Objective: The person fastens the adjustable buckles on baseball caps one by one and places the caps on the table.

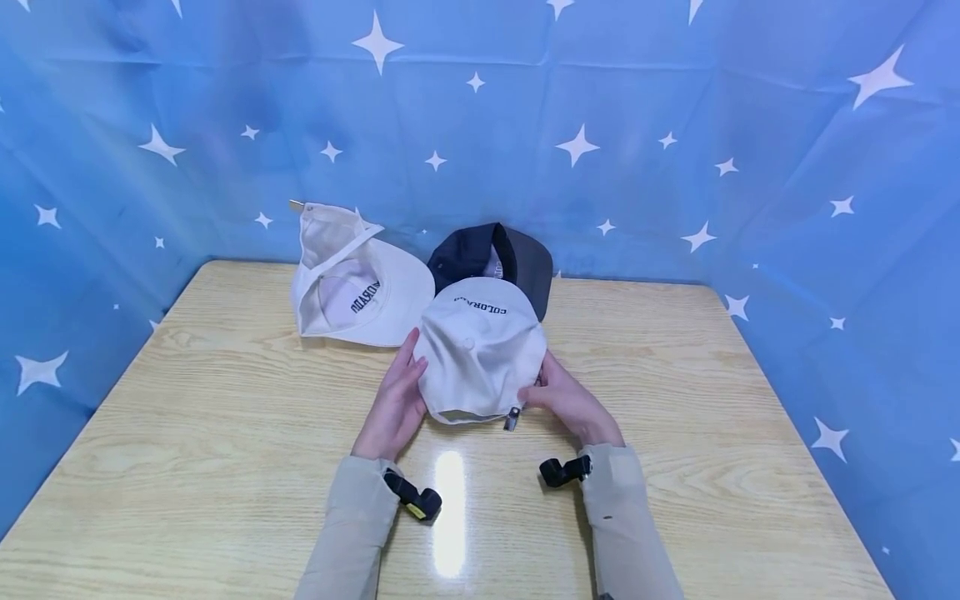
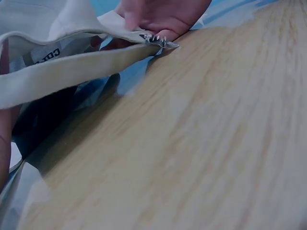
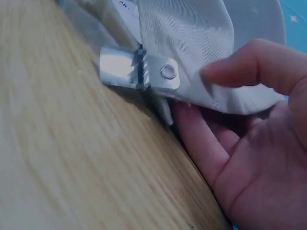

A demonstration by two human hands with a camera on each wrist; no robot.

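A white baseball cap [image 1: 480, 350] with dark COLORADO lettering is between my two hands, its crown facing up and its back strap toward me. My left hand [image 1: 393, 404] holds the cap's left edge, thumb and fingertips at the fabric. On the other side, my right hand [image 1: 570, 400] grips the rear right edge, thumb above and fingers tucked underneath. Beside that thumb hangs the strap's metal buckle [image 3: 139, 69]. In the left wrist view the cream strap [image 2: 72, 74] arches over the table. The cap hides most of the right fingers in the head view.
A second white cap [image 1: 408, 292] lies tipped at the back left, its inside showing. Right behind the held cap is a dark navy and grey cap [image 1: 532, 267], partly covered by it. The wooden table [image 1: 225, 433] meets a blue star-patterned curtain [image 1: 510, 108].
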